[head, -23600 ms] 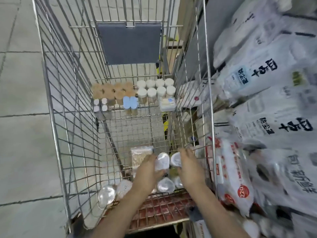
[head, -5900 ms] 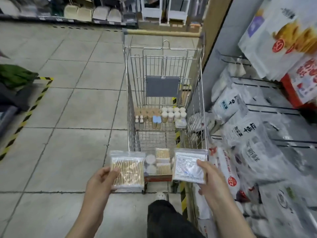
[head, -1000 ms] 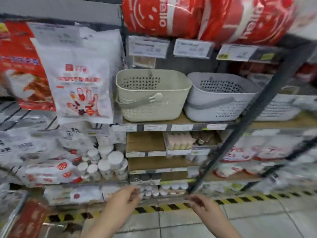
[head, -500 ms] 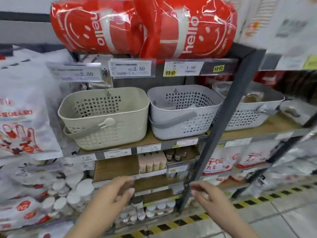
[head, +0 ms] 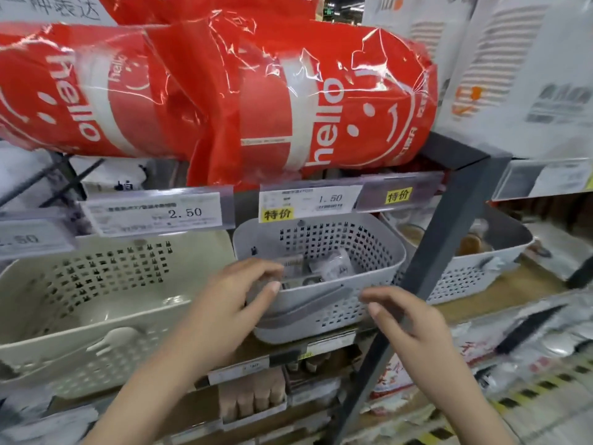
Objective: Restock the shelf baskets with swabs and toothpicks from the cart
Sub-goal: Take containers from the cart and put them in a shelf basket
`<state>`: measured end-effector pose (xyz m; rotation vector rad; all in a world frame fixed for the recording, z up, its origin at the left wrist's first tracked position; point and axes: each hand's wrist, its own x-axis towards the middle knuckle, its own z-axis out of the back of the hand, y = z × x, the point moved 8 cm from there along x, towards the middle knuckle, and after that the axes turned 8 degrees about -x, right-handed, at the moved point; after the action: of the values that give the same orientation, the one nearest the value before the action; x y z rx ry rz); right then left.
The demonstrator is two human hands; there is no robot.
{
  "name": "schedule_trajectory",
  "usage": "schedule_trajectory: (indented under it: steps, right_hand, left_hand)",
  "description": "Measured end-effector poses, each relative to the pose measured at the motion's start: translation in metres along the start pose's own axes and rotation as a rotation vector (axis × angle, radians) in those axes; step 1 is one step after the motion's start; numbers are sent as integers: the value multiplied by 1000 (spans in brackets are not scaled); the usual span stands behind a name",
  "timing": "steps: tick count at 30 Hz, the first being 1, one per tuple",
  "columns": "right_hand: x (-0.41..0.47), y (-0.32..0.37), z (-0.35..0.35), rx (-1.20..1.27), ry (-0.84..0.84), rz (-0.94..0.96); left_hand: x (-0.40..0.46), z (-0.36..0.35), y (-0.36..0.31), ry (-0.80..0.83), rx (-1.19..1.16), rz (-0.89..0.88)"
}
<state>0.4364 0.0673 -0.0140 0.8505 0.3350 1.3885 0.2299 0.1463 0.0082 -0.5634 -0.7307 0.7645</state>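
A head-worn camera looks at a shop shelf (head: 500, 289) holding three plastic baskets in a row. On the left stands a cream basket (head: 96, 303), which looks empty inside. In the middle stands a grey basket (head: 321, 277) with a handle folded down across its front. On the right, partly hidden behind a slanted dark shelf post (head: 439, 248), sits a third basket (head: 465, 268) of pale plastic.

The left hand (head: 231, 303) reaches over the near rim of the grey basket, its fingers curved around the top left corner of the rim, though blur hides whether they truly grip it. It appears placed there to steady the basket or tip it forward. The right hand (head: 407, 319) hovers just in front of the basket's right side, fingers loosely spread and holding nothing, seemingly ready to take the other side.

Inside the grey basket lie at least two clear packets (head: 333, 268), likely swabs, resting against the back wall; a third shape beneath them is too blurred to count. The cart is out of view.

Above the baskets, three price tags (head: 160, 213) hang along the upper shelf edge, with two yellow special-offer stickers. Two red "hello" bundles (head: 288, 97) in clear wrap lie on top.
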Motion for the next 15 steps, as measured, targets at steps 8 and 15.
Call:
schedule_trajectory:
  steps: [8, 15]
  right_hand:
    - [85, 7, -13, -50, 122, 110]
    - [149, -29, -42, -227, 235, -47]
  left_hand:
    - [78, -23, 28, 101, 116, 143]
    - [113, -75, 74, 423, 328, 344]
